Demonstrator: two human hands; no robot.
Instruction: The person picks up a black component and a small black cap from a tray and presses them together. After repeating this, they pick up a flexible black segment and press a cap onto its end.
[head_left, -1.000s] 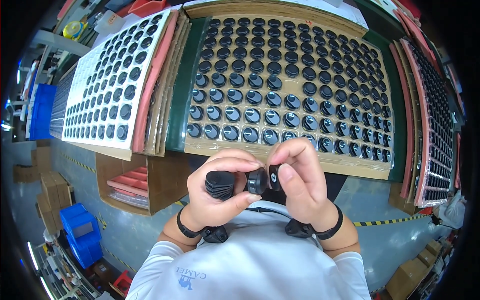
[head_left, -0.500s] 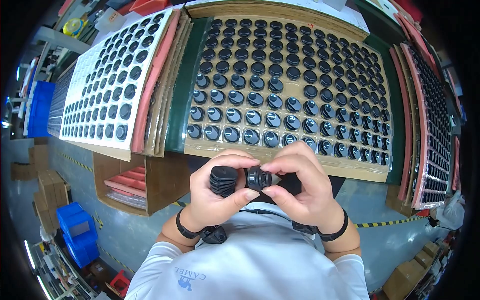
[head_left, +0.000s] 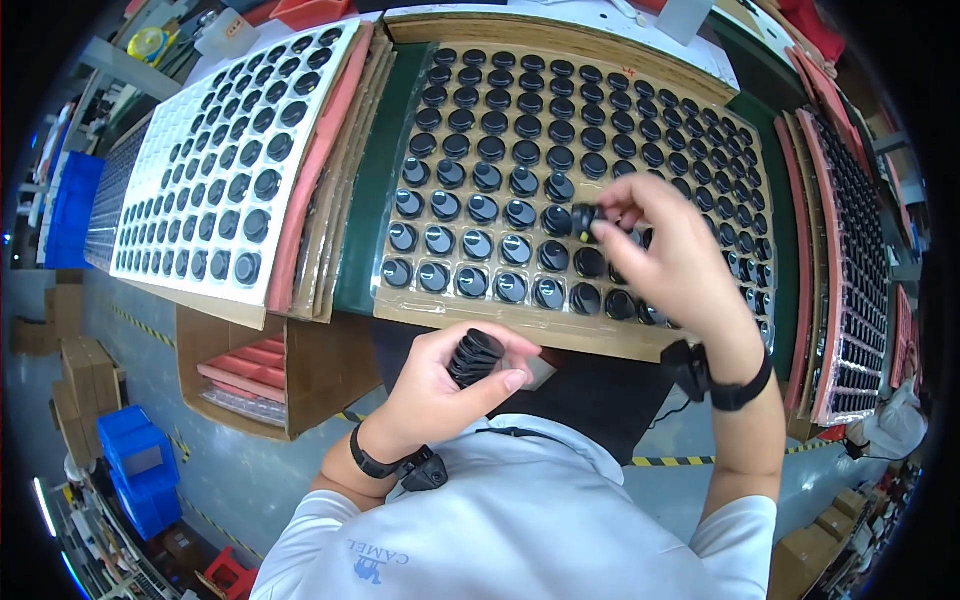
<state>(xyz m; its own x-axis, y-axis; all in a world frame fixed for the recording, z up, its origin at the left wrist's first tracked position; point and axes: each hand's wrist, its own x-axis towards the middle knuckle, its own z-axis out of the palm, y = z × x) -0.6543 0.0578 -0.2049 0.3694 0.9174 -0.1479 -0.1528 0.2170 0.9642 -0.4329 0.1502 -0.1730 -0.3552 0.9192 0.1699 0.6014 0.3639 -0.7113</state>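
While 2 hands (head_left: 440, 395) (head_left: 670, 260) grip, 1 reaches.

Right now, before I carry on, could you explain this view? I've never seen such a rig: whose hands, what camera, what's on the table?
There is no machine here: these are a person's bare hands. The view comes from the left of two fisheye cameras worn on the head, looking down, so straight edges bend near the rim and picture left is the person's left.

On the green surface lies a wide tray with rows of round black parts. A white tray with more black parts is at the left.

The left hand, near the body, holds a stack of thin black pieces. The right hand, over the wide tray, holds a small black piece; I can't tell whether that touches the tray.
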